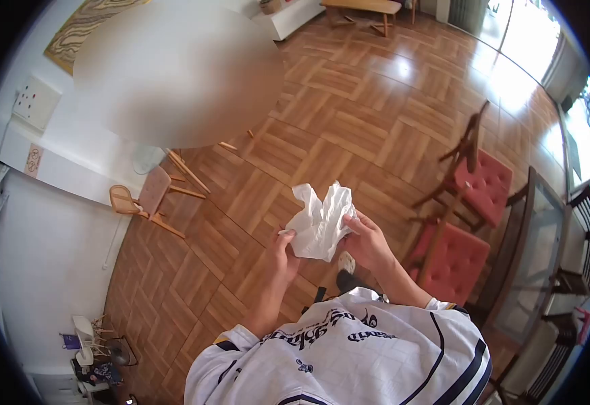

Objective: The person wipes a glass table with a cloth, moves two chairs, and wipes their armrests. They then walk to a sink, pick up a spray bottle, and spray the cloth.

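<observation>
A thin, crumpled white sheet (pixel 320 226) is held up in front of my body, with two raised peaks and a dip between them at its top. My left hand (pixel 284 253) pinches its lower left edge between thumb and fingers. On the opposite side, my right hand (pixel 366 236) grips the right edge, thumb on the near face. The frame does not show whether it is paper or plastic. Below it, one of my shoes (pixel 346 262) shows on the wooden floor (pixel 241 229).
Two chairs with red tufted seats (pixel 453 260) stand to my right, beside a glass-topped table (pixel 528 250). A pink-backed chair (pixel 154 190) is at the left near the white wall. A wooden bench (pixel 361 8) stands far ahead. A large blurred patch covers the upper left.
</observation>
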Motion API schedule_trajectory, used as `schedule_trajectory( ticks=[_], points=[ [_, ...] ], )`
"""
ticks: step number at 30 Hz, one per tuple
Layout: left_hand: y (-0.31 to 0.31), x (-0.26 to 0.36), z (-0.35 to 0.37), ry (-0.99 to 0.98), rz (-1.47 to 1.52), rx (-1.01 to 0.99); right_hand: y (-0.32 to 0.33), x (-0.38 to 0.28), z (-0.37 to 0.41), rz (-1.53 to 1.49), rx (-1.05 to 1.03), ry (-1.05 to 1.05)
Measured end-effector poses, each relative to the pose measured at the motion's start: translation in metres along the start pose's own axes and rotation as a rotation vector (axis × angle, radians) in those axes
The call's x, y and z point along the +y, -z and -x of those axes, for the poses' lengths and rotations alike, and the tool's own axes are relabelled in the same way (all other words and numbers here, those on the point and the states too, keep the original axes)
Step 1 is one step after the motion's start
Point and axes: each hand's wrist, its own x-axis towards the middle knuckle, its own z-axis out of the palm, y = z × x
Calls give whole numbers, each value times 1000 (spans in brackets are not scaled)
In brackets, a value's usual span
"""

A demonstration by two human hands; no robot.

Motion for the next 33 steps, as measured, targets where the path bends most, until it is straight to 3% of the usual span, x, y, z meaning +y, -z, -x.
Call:
schedule_trajectory(
  ticks=[5, 7, 10, 12, 13, 15, 17, 20, 22, 26, 29, 33],
  points=[
    [-41, 51, -103, -64, 54, 47, -11, -59, -106, -50, -101, 1],
    [-44, 52, -147, -150, -202, -15, 5, -74, -147, -59, -90, 52],
    [-46, 46, -212, -197, -387, -196, 10, -109, -179, 347, 5, 183],
    [-77, 46, -254, 16, -93, -239, 19, -128, -209, 663, 127, 267],
    [-94, 44, -273, 25, -108, -267, 24, -133, -224, 844, 179, 461],
    [-115, 34, -324, 8, -350, -373, 35, -148, -258, 1024, 296, 594],
    [-131, 26, -372, -96, -791, -543, 43, -171, -273, 1191, 329, 588],
    [-177, 10, -460, 191, -534, -573, 70, -210, -330, 1160, 490, 576],
    [-216, -6, -531, 398, -310, -543, 88, -249, -365, 854, 632, 647],
    [-320, -40, -634, 678, -273, -584, 115, -334, -386, 339, 691, 801],
    [-380, -77, -698, 573, -472, -881, 138, -384, -387, 319, 826, 929],
    [-472, -115, -720, 326, -737, -1331, 178, -446, -400, 299, 957, 972]
  ],
)
